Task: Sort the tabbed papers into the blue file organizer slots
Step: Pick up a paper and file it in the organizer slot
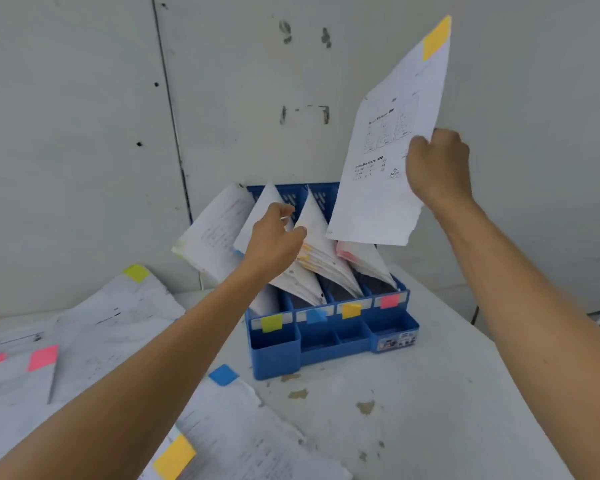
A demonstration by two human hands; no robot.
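Yellow-tabbed sheet (388, 161) is up in the air, above and right of the blue file organizer (274, 358), tilted, with its yellow tab (437, 38) at the top corner. Its lower edge hangs over the rear of the right-hand slots. Right hand (437, 168) is raised with the forearm angled up from lower right. It pinches the sheet's right edge, thumb on the printed face and fingers curled behind.

Left hand (274, 244) reaches forward into the organizer, arm extended from lower left. Its fingers are curled over the edge of the second-slot stack (257, 216), and its thumb tip touches the edge of the third-slot stack (314, 237). How firm the grip is cannot be told.

The organizer stands on the white table (430, 410) against the wall (84, 133). Four slots hold leaning paper stacks. The front labels run left to right: yellow-green label (271, 323), blue label (316, 316), orange-yellow label (351, 310), pink label (389, 301). The third-slot stack shows yellow tabs and the fourth shows pink ones.

Loose tabbed papers lie spread on the table to the left, partly under the left forearm: green tab (136, 273), pink tab (43, 357), blue tab (223, 374), and lower yellow tab (174, 457) near the bottom edge.
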